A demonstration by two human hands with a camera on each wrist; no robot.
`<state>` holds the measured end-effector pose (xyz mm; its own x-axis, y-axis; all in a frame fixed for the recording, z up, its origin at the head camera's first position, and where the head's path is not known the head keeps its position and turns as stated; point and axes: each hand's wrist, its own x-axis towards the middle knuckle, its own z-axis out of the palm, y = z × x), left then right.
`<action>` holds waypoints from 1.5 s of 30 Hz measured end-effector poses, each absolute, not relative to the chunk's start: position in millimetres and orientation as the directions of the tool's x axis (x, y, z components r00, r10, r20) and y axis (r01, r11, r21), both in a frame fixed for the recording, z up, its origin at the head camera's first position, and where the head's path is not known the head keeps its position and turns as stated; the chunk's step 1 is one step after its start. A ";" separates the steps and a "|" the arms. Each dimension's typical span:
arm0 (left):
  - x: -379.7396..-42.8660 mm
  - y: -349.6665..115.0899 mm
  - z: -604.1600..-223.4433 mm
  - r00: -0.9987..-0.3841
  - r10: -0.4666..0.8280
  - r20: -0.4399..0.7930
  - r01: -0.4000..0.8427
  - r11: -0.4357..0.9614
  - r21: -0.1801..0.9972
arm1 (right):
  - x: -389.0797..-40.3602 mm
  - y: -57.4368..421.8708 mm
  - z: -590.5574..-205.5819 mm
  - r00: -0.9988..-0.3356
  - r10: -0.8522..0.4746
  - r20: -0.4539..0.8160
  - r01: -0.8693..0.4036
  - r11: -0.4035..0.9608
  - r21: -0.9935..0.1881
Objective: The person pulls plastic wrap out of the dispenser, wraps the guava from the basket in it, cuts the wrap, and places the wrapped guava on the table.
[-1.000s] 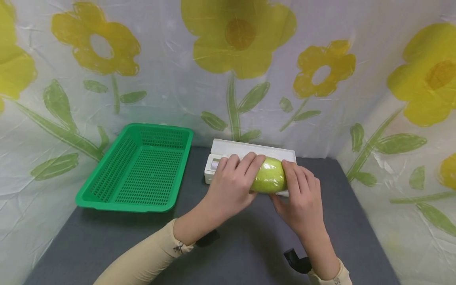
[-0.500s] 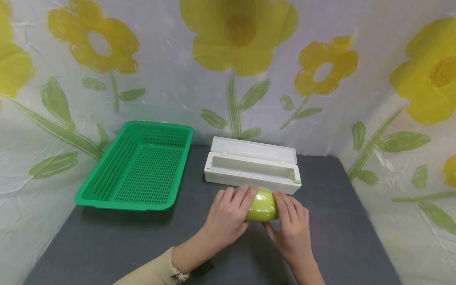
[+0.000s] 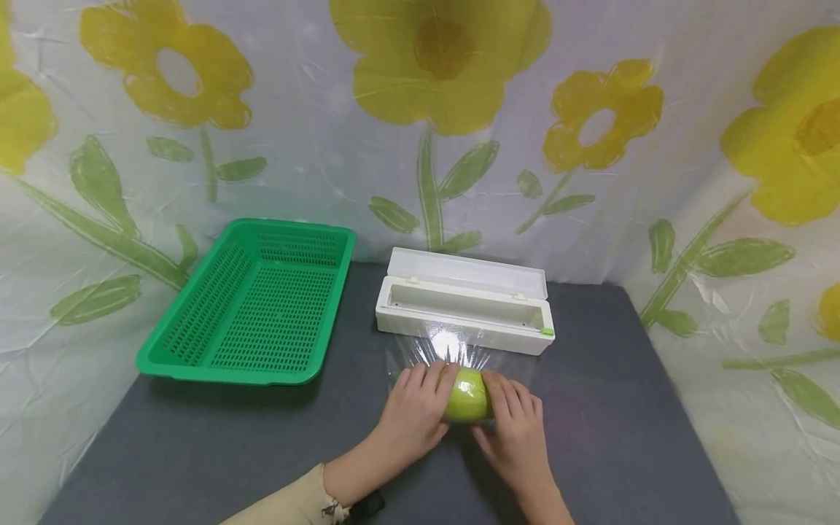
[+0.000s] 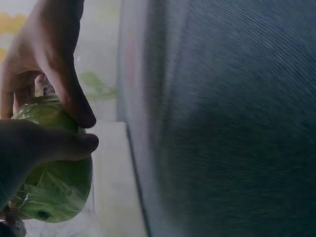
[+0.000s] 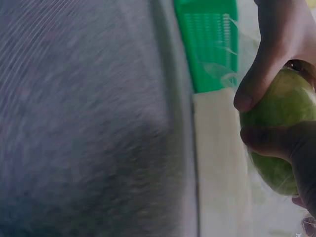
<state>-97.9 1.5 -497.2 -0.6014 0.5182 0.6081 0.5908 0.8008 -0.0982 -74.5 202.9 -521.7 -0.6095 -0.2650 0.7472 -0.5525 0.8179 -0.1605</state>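
Observation:
Both hands hold a green fruit (image 3: 469, 397) wrapped in clear cling film in the head view. My left hand (image 3: 415, 412) grips its left end, and my right hand (image 3: 515, 426) its right end, fingers over the top. Film (image 3: 445, 341) stretches in shiny creases from the fruit to a white cling film box (image 3: 469, 332), whose lid stands open behind it. In the left wrist view, wrinkled film covers the fruit (image 4: 59, 190) and both thumbs press its near side. The right wrist view shows the thumbs close together on the fruit (image 5: 274, 173).
A green perforated basket (image 3: 328, 313) stands at the left of the dark grey table (image 3: 610, 437). A small green slider (image 3: 547, 332) sits at the box's right front corner. White sheeting (image 3: 295, 168) with yellow flowers hangs behind and at both sides.
Both hands have brought the fruit from over the box toward the body and slightly left. The box's trough came into view, and film now shows stretched between box and fruit.

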 end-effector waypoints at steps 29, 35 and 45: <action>-144.8 -0.4 -526.5 -0.818 0.529 0.225 0.565 0.813 0.140 | -113.3 209.4 -535.1 -0.903 -0.318 0.289 -0.402 0.861 -0.310; -144.1 0.5 -527.0 -0.783 0.551 0.288 0.600 0.792 0.117 | -122.2 212.4 -532.1 -0.913 -0.323 0.250 -0.390 0.872 -0.295; -164.4 -0.5 -526.3 -0.784 0.559 0.270 0.598 0.797 0.087 | -128.5 209.8 -530.1 -0.896 -0.331 0.297 -0.406 0.881 -0.244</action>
